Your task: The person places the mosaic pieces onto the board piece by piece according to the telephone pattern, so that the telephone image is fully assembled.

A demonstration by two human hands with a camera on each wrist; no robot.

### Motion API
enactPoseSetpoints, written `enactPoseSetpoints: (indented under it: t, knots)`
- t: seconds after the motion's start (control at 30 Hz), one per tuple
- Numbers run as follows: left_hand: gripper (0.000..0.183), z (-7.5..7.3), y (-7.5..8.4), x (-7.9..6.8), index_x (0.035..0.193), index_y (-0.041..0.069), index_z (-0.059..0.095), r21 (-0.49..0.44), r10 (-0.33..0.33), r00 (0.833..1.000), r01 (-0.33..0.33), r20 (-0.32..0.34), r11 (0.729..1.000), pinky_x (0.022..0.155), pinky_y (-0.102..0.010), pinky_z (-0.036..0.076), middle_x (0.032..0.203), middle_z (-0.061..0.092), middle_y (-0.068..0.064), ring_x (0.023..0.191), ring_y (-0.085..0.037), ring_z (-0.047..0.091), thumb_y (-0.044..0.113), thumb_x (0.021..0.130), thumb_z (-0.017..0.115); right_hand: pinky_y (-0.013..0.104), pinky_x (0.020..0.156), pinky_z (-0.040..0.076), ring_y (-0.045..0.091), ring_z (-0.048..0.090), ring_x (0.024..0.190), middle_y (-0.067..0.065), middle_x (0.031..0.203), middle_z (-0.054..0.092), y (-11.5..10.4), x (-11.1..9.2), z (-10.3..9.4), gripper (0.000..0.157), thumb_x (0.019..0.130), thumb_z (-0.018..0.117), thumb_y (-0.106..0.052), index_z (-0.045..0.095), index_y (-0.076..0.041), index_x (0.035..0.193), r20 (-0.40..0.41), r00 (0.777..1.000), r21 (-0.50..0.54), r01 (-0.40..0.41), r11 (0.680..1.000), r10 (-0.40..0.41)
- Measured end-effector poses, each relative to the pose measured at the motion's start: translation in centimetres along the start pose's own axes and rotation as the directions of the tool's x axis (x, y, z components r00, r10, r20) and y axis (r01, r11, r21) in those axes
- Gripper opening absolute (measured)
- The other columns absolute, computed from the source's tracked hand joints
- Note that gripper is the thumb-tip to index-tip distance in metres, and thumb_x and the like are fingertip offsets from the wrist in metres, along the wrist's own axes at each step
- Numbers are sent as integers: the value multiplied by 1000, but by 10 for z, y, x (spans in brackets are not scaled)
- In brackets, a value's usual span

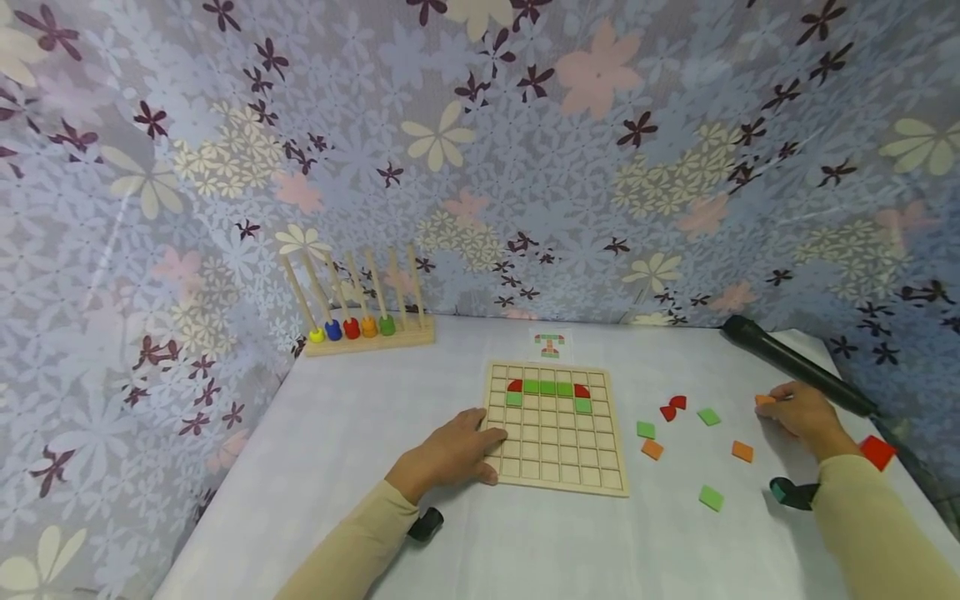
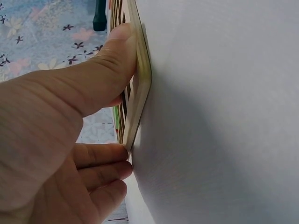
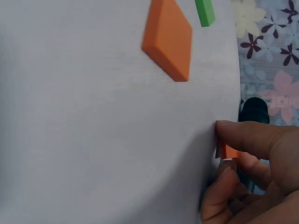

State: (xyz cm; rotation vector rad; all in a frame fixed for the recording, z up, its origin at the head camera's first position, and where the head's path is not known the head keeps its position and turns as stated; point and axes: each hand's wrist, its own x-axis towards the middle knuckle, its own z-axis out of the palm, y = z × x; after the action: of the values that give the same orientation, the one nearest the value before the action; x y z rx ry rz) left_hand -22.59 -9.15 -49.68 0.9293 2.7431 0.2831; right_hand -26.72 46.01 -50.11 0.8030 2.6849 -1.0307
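Observation:
A wooden grid board (image 1: pixel 555 489) lies flat on the table. In its upper rows sit a row of green tiles (image 1: pixel 548 388), a red quarter-round tile (image 1: pixel 514 387) at each end and a lighter green square below each end. My left hand (image 1: pixel 455 452) rests at the board's left edge, its fingers fairly straight. In the left wrist view the thumb (image 2: pixel 110 70) lies against the board's near side and other fingertips touch its left side. My right hand (image 1: pixel 810 419) pinches an orange square tile (image 3: pixel 230 151) between thumb and fingers, at the table's right side.
Loose tiles lie right of the board: red quarter-rounds (image 1: pixel 678 402), green squares (image 1: pixel 711 498) and orange squares (image 1: pixel 742 452). A pattern card (image 1: pixel 550 344) lies behind the board. A peg stand (image 1: pixel 375 337) with coloured beads is at the back left, a dark microphone-like rod (image 1: pixel 795 362) at the back right.

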Motion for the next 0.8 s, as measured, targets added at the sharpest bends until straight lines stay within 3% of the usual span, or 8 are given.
enactPoseSetpoints:
  t: [0.23,0.57,0.8]
  knots:
    - [73,-1,0,1,147,22,55,-9,2,1000,-2,6,1000,118,-46,36,157,40,-21,147,-35,37,48,83,77,35,61,48,33,53,84,24,99,53,2,-2,-1,42,91,70,-9,41,10,114,-13,1000,62,13,998,-13]
    - [73,-4,2,1,147,21,56,-8,4,1000,-4,2,1000,117,-46,37,156,40,-21,147,-35,38,48,83,78,27,58,49,27,56,87,20,109,55,7,3,4,54,100,59,-27,44,7,140,27,995,88,90,992,-93]
    - [74,-4,2,0,147,21,56,-19,11,1000,-11,-5,1000,117,-47,38,156,41,-21,146,-35,38,48,82,78,24,64,53,20,54,89,10,112,58,-3,-4,7,73,99,62,-49,44,4,147,49,990,240,115,964,-131]
